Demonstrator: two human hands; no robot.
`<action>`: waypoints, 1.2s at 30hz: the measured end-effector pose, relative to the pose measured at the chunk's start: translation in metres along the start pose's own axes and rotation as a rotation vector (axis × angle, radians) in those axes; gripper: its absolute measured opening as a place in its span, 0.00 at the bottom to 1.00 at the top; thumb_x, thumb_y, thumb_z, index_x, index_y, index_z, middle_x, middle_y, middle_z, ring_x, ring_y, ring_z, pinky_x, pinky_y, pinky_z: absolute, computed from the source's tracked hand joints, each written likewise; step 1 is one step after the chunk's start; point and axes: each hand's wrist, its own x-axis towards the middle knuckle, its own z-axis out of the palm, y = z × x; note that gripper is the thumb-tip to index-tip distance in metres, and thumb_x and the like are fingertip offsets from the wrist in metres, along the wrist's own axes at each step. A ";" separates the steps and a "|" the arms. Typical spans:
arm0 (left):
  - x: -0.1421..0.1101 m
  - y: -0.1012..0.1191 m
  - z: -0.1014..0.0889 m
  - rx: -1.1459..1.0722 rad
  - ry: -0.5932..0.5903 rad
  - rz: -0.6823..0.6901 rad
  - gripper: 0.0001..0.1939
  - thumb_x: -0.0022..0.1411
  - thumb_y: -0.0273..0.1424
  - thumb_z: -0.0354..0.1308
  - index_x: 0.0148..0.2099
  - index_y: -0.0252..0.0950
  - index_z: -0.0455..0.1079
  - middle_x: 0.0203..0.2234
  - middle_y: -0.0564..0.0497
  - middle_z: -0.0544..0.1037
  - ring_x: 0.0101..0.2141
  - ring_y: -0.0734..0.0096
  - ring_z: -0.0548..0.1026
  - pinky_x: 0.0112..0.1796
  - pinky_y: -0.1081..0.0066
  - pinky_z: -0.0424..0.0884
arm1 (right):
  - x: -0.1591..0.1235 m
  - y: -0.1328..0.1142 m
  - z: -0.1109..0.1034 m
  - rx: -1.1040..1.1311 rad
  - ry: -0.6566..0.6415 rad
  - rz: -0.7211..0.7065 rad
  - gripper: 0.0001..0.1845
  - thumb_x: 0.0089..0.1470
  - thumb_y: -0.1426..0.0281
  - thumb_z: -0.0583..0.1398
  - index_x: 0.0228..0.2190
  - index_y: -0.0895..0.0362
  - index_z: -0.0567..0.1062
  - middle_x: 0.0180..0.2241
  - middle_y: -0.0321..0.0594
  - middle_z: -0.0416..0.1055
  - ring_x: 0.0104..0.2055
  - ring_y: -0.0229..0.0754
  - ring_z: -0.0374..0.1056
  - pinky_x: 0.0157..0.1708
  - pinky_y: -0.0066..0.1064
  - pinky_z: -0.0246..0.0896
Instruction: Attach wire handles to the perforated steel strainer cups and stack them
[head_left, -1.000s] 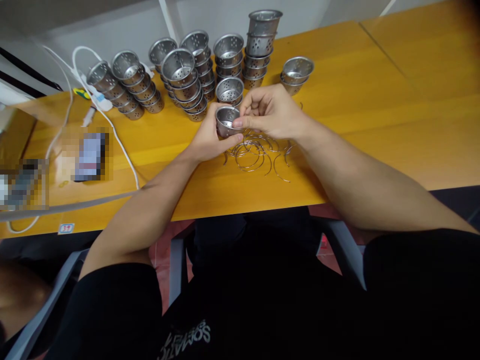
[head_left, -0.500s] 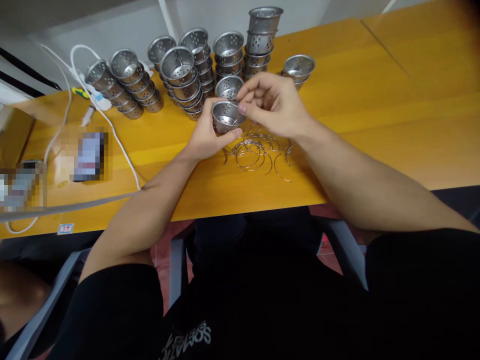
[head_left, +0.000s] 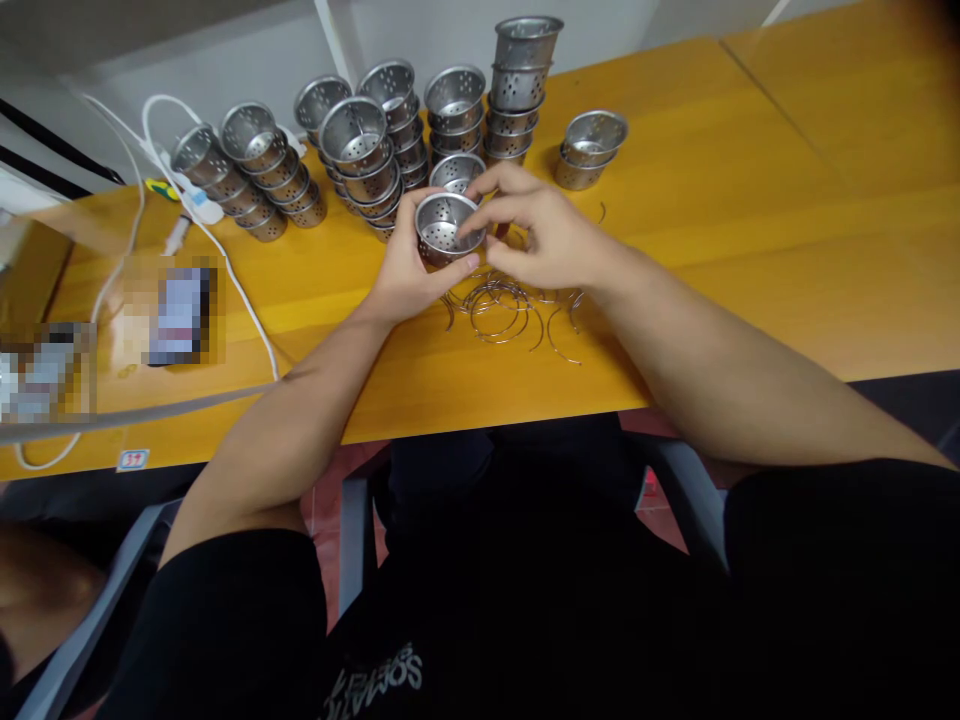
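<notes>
My left hand [head_left: 409, 262] is wrapped round the left side of a perforated metal cup [head_left: 442, 240], with the thumb along its near side. The cup is tilted, its mouth facing me. At its right rim is my right hand [head_left: 536, 225], a fingertip reaching inside and the thumb outside, closed over the rim. Whether a wire is also between those fingers is hidden. Just behind the held cup stands another perforated cup [head_left: 457, 172]. Below the hands lies a loose heap of thin curved wires [head_left: 501, 305].
Several stacks of perforated cups [head_left: 360, 150] line the back of the table, a tall stack [head_left: 521, 90] among them. A short stack [head_left: 589, 150] stands to the right. On the left lie a phone [head_left: 178, 315], a white cable [head_left: 247, 300] and a numbered label [head_left: 133, 460].
My right hand has moved down and its finger has gone from above the rim into the cup. The cup in my left hand has shifted slightly left and up.
</notes>
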 end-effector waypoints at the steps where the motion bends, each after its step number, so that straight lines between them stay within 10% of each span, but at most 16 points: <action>1: 0.000 0.001 -0.001 -0.012 -0.010 0.002 0.63 0.74 0.84 0.72 0.88 0.51 0.55 0.73 0.39 0.77 0.72 0.38 0.84 0.80 0.39 0.79 | 0.000 -0.002 0.001 0.034 -0.010 0.019 0.13 0.70 0.59 0.77 0.54 0.40 0.96 0.66 0.47 0.85 0.66 0.67 0.83 0.68 0.64 0.89; 15: 0.002 -0.002 0.001 -0.076 -0.050 0.006 0.66 0.68 0.86 0.75 0.86 0.49 0.60 0.72 0.39 0.79 0.71 0.38 0.87 0.77 0.38 0.83 | -0.001 0.001 0.005 0.114 -0.045 0.164 0.16 0.61 0.62 0.81 0.51 0.40 0.96 0.65 0.49 0.84 0.74 0.74 0.78 0.76 0.72 0.84; 27: 0.007 0.022 -0.002 0.012 0.002 -0.129 0.63 0.72 0.86 0.70 0.87 0.49 0.63 0.73 0.37 0.78 0.74 0.35 0.83 0.81 0.38 0.79 | 0.000 -0.001 -0.003 0.083 0.032 0.154 0.23 0.68 0.39 0.81 0.49 0.40 0.88 0.60 0.48 0.86 0.58 0.68 0.83 0.65 0.67 0.90; 36: 0.013 0.036 -0.007 -0.029 0.030 -0.224 0.60 0.77 0.76 0.76 0.93 0.58 0.55 0.82 0.36 0.74 0.80 0.32 0.79 0.80 0.34 0.82 | 0.004 0.007 -0.007 0.049 0.215 0.196 0.25 0.66 0.34 0.82 0.45 0.35 0.85 0.59 0.46 0.85 0.66 0.72 0.74 0.66 0.68 0.84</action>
